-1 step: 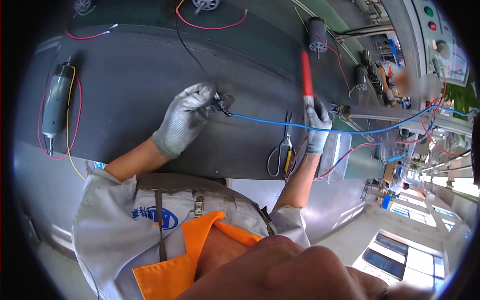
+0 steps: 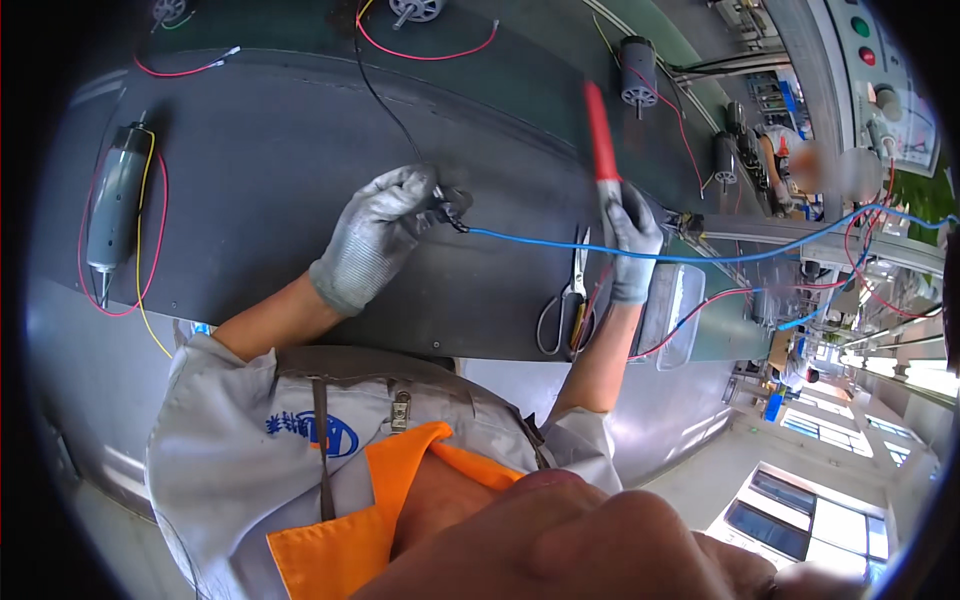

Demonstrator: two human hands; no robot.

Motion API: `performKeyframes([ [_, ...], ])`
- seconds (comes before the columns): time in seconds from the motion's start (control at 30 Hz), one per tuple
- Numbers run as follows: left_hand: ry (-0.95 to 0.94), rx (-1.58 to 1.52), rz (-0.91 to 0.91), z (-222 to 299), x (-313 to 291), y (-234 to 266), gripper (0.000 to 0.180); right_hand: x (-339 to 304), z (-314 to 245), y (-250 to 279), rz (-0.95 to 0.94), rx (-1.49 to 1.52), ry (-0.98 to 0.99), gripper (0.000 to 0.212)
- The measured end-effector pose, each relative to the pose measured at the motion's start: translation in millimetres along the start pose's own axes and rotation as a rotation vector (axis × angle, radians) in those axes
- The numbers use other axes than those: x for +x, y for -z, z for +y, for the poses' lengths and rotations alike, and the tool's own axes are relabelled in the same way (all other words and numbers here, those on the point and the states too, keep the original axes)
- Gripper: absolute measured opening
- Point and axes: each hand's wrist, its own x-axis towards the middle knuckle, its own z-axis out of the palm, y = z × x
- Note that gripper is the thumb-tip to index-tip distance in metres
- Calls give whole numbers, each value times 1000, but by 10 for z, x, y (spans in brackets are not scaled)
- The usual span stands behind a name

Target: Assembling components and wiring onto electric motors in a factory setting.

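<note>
near the middle of the frame, the gloved left hand (image 2: 366,243) has its thumb and fingers drawn together on a dark clip (image 2: 452,214) at the end of a blue lead (image 2: 545,242). a black wire (image 2: 384,103) runs down to the same fingers from beside a motor (image 2: 416,8) at the top edge; how clip and wire meet is too dark to tell. right of the middle, the right hand (image 2: 632,242) has its fingers curled round the lower end of a red rod (image 2: 600,132), with no clear gap in the grip; its tip points to the upper part of the frame.

the likeliest trouble seems to be a poor bite: if the clip catches only a little of the wire, a tug on the blue lead could pull it off. that lead passes across the right glove, so a wide swing of the right arm might jerk it. it also runs by the tips of the scissors (image 2: 577,290), where slack could snag; whether they touch is unclear. a hard pull on the black wire might strain its end.
</note>
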Motion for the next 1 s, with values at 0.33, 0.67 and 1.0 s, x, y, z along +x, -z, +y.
performKeyframes([
  [0.33, -2, -19, 1, 106, -24, -11, 27, 670, -774, -1480, -630, 1, -7, 42],
  [0.67, -16, -75, -40, -33, 26, 331, 28, 89, -1039, -792, -147, -382, 158, 29],
  [1.0, 88, 25, 33, -61, 139, 120, 32, -759, -700, -10, -165, -369, 177, 51],
])
